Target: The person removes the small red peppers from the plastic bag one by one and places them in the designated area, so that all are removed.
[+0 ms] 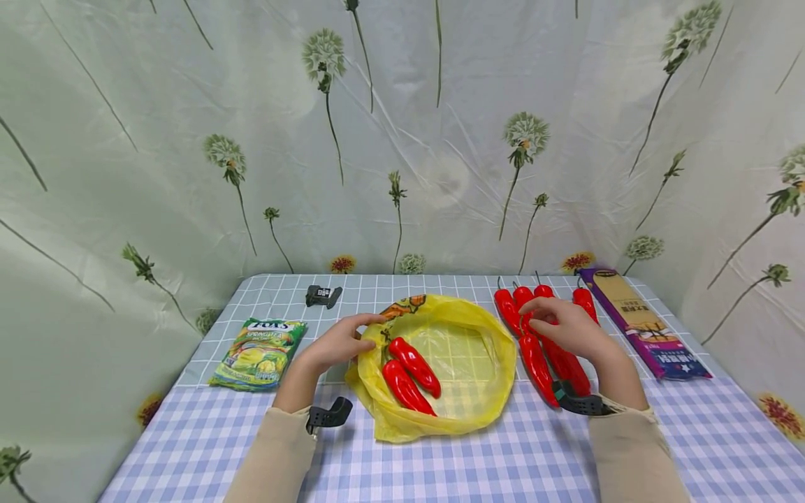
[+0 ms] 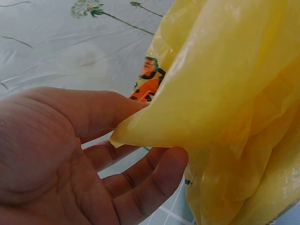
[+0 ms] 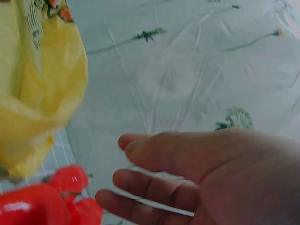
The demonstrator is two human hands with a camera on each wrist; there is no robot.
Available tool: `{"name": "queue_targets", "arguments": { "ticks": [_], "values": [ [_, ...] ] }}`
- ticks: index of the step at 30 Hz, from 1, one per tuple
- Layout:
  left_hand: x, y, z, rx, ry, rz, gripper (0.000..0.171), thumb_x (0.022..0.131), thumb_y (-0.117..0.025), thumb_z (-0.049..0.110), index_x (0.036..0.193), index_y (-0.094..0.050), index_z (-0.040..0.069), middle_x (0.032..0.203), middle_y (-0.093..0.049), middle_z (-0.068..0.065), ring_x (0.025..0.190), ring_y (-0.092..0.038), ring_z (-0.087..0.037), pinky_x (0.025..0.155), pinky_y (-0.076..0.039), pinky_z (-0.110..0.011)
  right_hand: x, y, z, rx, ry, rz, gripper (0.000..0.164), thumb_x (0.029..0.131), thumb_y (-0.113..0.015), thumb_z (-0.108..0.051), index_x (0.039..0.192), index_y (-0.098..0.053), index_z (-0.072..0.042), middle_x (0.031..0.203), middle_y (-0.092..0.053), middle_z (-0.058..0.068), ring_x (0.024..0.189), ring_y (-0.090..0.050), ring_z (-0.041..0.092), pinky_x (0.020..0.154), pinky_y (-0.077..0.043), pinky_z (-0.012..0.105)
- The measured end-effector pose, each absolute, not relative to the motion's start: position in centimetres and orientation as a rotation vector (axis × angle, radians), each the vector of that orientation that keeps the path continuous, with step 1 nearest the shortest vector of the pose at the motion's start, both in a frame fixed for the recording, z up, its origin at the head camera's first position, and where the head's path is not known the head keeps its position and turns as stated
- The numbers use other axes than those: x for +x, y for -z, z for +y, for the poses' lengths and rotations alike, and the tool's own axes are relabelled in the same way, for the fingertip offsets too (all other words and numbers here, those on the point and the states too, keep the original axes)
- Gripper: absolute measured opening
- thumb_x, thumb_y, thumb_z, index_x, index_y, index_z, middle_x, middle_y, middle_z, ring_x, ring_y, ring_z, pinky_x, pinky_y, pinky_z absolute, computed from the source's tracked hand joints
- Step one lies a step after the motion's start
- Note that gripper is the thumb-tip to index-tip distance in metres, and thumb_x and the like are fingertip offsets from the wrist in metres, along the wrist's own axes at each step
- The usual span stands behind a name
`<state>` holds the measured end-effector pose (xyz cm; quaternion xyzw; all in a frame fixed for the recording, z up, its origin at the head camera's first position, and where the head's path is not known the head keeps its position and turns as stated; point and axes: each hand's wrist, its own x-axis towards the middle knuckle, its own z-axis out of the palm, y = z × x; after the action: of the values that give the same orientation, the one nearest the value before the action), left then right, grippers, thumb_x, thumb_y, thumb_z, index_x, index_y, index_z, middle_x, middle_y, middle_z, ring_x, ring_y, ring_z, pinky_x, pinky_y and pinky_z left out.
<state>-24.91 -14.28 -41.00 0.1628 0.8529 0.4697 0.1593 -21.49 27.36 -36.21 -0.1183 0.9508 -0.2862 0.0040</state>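
Observation:
A yellow plastic bag (image 1: 497,335) stands wide-mouthed in the middle of the table, with two red chili peppers (image 1: 415,367) lying inside. At its left rim my left hand (image 1: 339,344) pinches the plastic between thumb and fingers; the left wrist view shows a folded corner of the bag (image 2: 187,108) in that grip. Over a group of several red peppers (image 1: 534,363) to the bag's right hovers my right hand (image 1: 566,325). Its fingers are loosely bent with nothing between them, and the red peppers (image 3: 33,206) appear below and left of the fingertips in the right wrist view.
On the left lies a green FOX'S candy bag (image 1: 259,354), with a small black device (image 1: 323,296) behind it. A long purple and tan packet (image 1: 641,321) lies beyond the peppers at the right edge. A floral curtain (image 1: 440,140) hangs behind the checked tablecloth (image 1: 207,447).

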Motion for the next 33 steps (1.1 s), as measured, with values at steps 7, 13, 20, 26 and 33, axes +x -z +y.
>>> {"name": "queue_targets", "arguments": {
  "ticks": [7, 13, 20, 26, 33],
  "values": [
    [-24.9, 41.0, -14.3, 0.466, -1.341, 2.441, 0.050, 0.094, -0.061, 0.004, 0.142, -0.054, 0.012, 0.141, -0.052, -0.019, 0.075, -0.062, -0.016, 0.063, -0.056, -0.030, -21.7, 36.3, 25.0, -0.442, 0.949, 2.974, 0.026, 0.094, -0.065, -0.015, 0.121, -0.067, -0.012, 0.110, -0.068, 0.008, 0.101, -0.059, 0.025, 0.085, -0.060, 0.042],
    [-24.8, 41.0, -14.3, 0.443, -1.334, 2.437, 0.050, 0.094, -0.061, 0.005, 0.143, -0.054, 0.013, 0.143, -0.050, -0.018, 0.077, -0.062, -0.017, 0.063, -0.056, -0.029, -21.7, 36.7, 23.0, -0.544, 1.042, 2.961, 0.029, 0.093, -0.067, -0.012, 0.122, -0.066, -0.012, 0.107, -0.067, 0.007, 0.098, -0.061, 0.022, 0.085, -0.060, 0.039],
    [-24.9, 41.0, -14.4, 0.486, -1.347, 2.434, 0.050, 0.094, -0.060, 0.004, 0.143, -0.054, 0.011, 0.141, -0.052, -0.020, 0.076, -0.064, -0.016, 0.064, -0.057, -0.029, -22.0, 37.4, 20.7, -0.619, 1.249, 2.919, 0.033, 0.093, -0.066, -0.008, 0.126, -0.064, -0.009, 0.113, -0.068, 0.014, 0.098, -0.065, 0.024, 0.085, -0.060, 0.034],
    [-24.9, 41.1, -14.5, 0.495, -1.343, 2.431, 0.049, 0.094, -0.060, 0.004, 0.143, -0.054, 0.011, 0.141, -0.052, -0.020, 0.077, -0.063, -0.016, 0.064, -0.056, -0.030, -22.1, 38.4, 18.6, -0.600, 1.324, 2.881, 0.038, 0.091, -0.066, -0.006, 0.129, -0.061, -0.009, 0.117, -0.066, 0.016, 0.102, -0.066, 0.028, 0.080, -0.061, 0.032],
    [-24.9, 41.0, -14.4, 0.480, -1.352, 2.424, 0.050, 0.095, -0.059, 0.004, 0.144, -0.053, 0.011, 0.137, -0.056, -0.019, 0.078, -0.065, -0.017, 0.066, -0.058, -0.031, -22.2, 40.5, 16.4, -0.729, 1.334, 2.818, 0.037, 0.093, -0.066, -0.005, 0.129, -0.059, -0.007, 0.124, -0.064, 0.019, 0.103, -0.067, 0.028, 0.081, -0.061, 0.036]
  ]
}}
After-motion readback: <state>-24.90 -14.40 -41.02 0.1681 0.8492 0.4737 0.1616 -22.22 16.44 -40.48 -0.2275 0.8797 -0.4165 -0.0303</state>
